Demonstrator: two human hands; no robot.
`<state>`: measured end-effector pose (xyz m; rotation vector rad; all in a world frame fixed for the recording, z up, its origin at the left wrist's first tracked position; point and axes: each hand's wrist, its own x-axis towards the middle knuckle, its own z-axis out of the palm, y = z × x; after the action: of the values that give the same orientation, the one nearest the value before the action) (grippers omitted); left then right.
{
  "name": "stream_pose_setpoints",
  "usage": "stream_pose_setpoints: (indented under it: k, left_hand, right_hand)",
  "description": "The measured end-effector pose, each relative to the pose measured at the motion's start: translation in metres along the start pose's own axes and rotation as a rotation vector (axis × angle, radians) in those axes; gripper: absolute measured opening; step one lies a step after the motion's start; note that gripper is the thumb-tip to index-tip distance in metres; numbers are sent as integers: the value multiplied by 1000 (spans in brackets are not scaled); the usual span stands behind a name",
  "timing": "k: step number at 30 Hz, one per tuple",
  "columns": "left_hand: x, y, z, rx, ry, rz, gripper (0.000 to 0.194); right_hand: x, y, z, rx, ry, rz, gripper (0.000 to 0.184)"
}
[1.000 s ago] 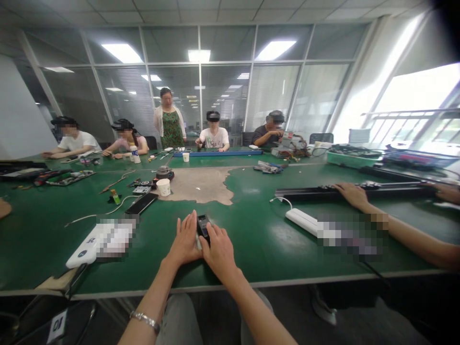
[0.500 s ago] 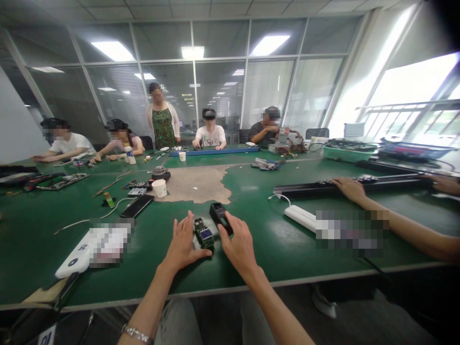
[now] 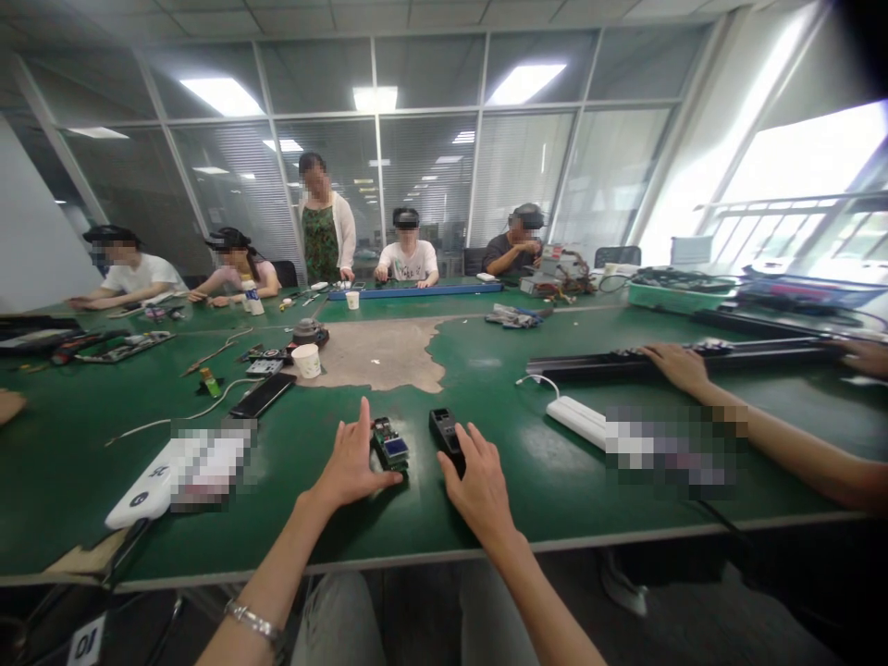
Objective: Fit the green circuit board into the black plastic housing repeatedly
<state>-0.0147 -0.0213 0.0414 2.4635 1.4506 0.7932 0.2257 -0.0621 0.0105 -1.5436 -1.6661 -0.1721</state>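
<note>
Circuit board and black casing, lower centre of the frame

Left hand [image 3: 352, 462], thumb and fingers spread, cradles the circuit board [image 3: 391, 448]; right hand [image 3: 480, 470], loosely curled, touches the black casing [image 3: 444, 431].

**Circuit board [image 3: 390, 445] and black casing [image 3: 444, 430] lie apart**

From my end, I see the green circuit board face up on the green tabletop [image 3: 492, 393], its small blue screen [image 3: 396, 448] toward the near end, its far end angled left. To its right, I make out the dark, elongated casing, also angled left at its far end; its near part is hidden from me.
</note>
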Motion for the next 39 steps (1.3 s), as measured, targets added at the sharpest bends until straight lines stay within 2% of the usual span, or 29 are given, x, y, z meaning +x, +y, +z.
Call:
stream_pose_setpoints:
  k: [4,8,11,15,20,29,33,37,39]
  left_hand:
    - [-1,8,10,-28,52,-31,132]
    - [-9,9,17,-35,72,-39,128]
    - [-12,7,16,-41,75,-28,129]
    - [-12,6,14,-66,73,-24,132]
    - [-13,1,15,-86,84,-17,133]
    - [-16,-1,17,-66,132,5,117]
    - [-18,-1,16,-51,109,18,114]
    - [-18,-2,16,-50,126,19,113]
    - [-18,-2,16,-58,140,18,114]
  right_hand:
    - [-3,2,1,39,-40,-16,46]
    - [-1,-6,-4,115,-3,-4,45]
    - [8,-23,-10,250,32,27,44]
    - [20,-56,-9,358,-14,-1,43]
    - [28,-84,5,273,-90,-61,41]
    - [19,-98,12,40,-263,-114,30]
    - [8,-100,13,-34,-279,-120,40]
    - [6,-98,16,-8,-283,-90,56]
    - [8,-98,17,7,-298,-68,58]
